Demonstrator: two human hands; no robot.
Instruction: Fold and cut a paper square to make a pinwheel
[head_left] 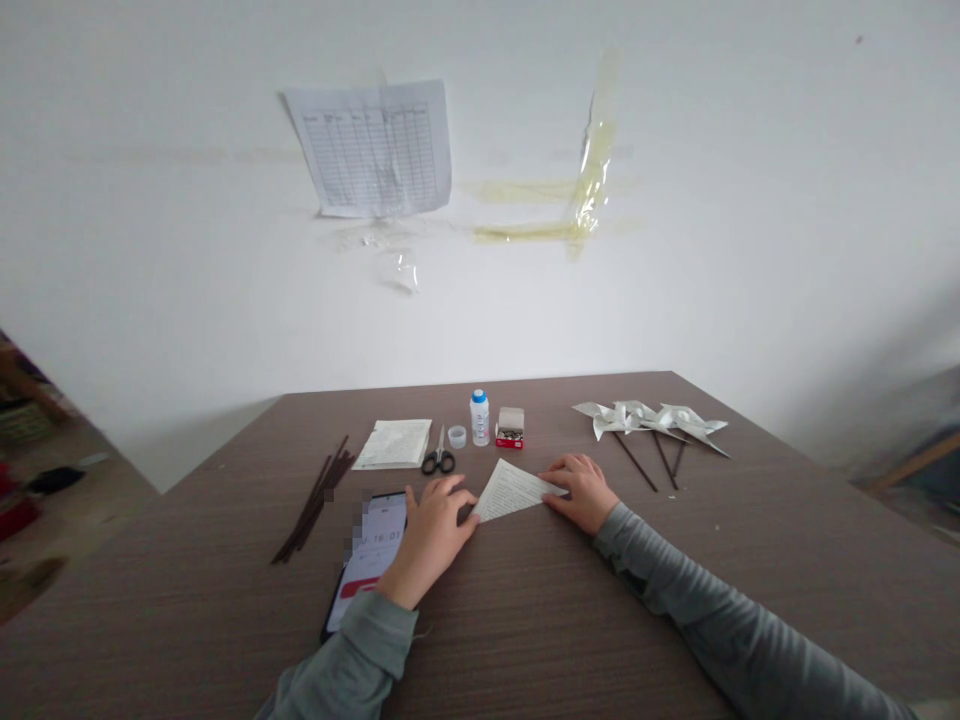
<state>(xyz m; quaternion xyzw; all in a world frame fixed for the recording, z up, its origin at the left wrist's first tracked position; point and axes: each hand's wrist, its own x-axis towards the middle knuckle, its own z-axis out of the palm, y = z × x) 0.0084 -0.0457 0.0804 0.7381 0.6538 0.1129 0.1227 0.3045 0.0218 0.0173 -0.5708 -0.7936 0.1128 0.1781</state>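
A sheet of printed paper (511,493), folded into a triangle, lies on the table between my hands. My left hand (435,525) pinches its left corner between thumb and fingers. At the opposite corner, my right hand (581,492) grips the paper, thumb below and fingers curled over it. Just beyond the triangle are black-handled scissors (439,460), a small clear cup (457,436), a white bottle with a blue cap (480,420) and an opened red box (510,432) of small metal pieces. Part of a phone (373,550) is hidden under my left wrist.
A stack of printed paper (394,443) lies at the back left, beside a bundle of thin brown sticks (313,505). Paper pinwheels (652,420) on brown sticks rest at the back right. The brown table (525,630) meets a white wall with a taped sheet (375,150).
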